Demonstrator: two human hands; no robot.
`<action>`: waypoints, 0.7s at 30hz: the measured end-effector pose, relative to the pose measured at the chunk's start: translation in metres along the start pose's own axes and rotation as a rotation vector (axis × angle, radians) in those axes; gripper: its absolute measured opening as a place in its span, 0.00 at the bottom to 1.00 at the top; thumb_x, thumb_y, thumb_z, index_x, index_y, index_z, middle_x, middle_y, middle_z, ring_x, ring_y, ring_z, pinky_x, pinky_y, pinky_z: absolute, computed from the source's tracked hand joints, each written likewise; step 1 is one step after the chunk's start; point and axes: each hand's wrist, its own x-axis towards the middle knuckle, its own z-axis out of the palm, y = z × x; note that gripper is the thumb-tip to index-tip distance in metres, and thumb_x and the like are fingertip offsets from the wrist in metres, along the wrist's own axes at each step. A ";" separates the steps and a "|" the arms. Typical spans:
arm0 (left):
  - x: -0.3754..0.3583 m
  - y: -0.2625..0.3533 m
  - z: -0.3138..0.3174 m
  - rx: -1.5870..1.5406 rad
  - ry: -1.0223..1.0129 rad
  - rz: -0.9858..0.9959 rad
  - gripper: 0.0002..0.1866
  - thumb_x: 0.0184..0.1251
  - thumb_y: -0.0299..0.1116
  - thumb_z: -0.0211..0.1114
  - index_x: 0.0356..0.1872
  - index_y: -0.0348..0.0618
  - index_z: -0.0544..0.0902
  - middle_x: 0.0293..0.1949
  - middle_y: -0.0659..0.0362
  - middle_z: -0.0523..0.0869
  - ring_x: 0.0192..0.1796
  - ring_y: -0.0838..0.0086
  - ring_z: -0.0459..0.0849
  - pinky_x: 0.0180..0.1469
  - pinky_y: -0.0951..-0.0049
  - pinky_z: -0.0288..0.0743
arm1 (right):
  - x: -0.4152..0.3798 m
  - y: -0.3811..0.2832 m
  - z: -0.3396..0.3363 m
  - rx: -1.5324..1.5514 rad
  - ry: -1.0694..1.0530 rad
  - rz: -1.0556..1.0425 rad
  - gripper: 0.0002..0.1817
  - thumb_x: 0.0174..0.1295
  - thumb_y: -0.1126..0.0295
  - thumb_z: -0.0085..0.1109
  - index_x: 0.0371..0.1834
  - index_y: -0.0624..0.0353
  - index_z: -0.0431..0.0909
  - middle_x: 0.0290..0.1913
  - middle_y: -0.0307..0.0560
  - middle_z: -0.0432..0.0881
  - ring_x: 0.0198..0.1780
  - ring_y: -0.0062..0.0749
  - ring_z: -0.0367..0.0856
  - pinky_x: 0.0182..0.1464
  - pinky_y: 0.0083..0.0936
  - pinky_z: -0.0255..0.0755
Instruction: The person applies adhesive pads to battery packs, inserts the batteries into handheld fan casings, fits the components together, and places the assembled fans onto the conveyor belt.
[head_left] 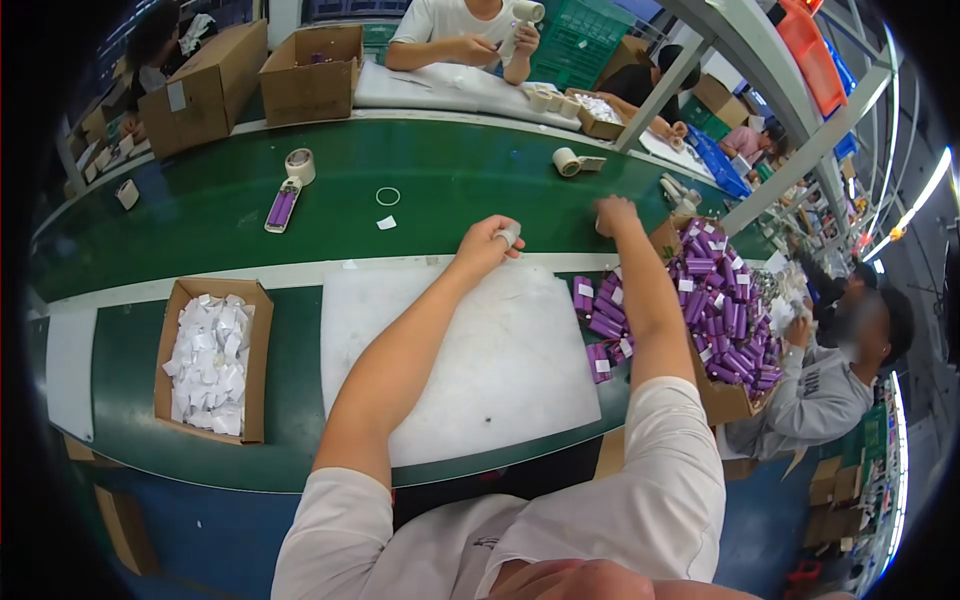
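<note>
My left hand (487,243) is closed around a white rounded plastic part (510,234), above the near edge of the green conveyor belt. Most of that part is hidden by my fingers. Further right, my right hand (616,215) reaches over the belt beside the box of purple batteries. Its fingers are blurred and I cannot make out anything in them. A white handheld device (285,203) with two purple batteries in its opened handle lies on the belt to the left. Another white device (568,162) lies toward the far side, beyond my right hand.
A white mat (450,370) lies before me. A cardboard box (258,370) of white paper pieces (210,360) stands left; purple batteries (720,300) fill a box at right, with several loose beside it. A white ring (388,196) lies on the belt. Co-workers sit opposite and at right.
</note>
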 end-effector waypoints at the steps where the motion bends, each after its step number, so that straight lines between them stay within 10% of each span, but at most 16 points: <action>1: 0.001 0.001 0.000 0.008 -0.008 -0.009 0.12 0.71 0.30 0.55 0.50 0.39 0.78 0.39 0.57 0.86 0.35 0.77 0.83 0.38 0.76 0.74 | -0.008 -0.001 -0.011 0.075 0.092 -0.022 0.22 0.56 0.65 0.60 0.57 0.47 0.79 0.57 0.52 0.78 0.59 0.52 0.77 0.59 0.46 0.72; 4: 0.003 -0.004 0.003 0.037 -0.017 0.042 0.12 0.72 0.31 0.56 0.50 0.38 0.78 0.40 0.57 0.86 0.36 0.76 0.83 0.41 0.75 0.76 | -0.036 -0.001 -0.041 0.521 0.563 -0.150 0.34 0.46 0.56 0.73 0.60 0.49 0.75 0.50 0.53 0.81 0.52 0.44 0.81 0.54 0.42 0.75; 10: 0.004 -0.012 0.013 0.068 -0.037 0.321 0.17 0.75 0.44 0.55 0.47 0.39 0.80 0.40 0.57 0.86 0.39 0.74 0.83 0.44 0.75 0.76 | -0.118 -0.030 -0.087 1.757 0.411 -0.264 0.30 0.58 0.62 0.70 0.62 0.62 0.72 0.50 0.46 0.83 0.46 0.25 0.81 0.45 0.22 0.76; 21: -0.012 0.006 0.012 -0.272 -0.244 -0.190 0.34 0.74 0.66 0.39 0.50 0.43 0.77 0.42 0.48 0.86 0.35 0.66 0.86 0.42 0.65 0.83 | -0.135 -0.040 -0.075 2.063 0.254 -0.284 0.19 0.64 0.63 0.64 0.55 0.60 0.76 0.43 0.38 0.84 0.40 0.18 0.82 0.35 0.16 0.77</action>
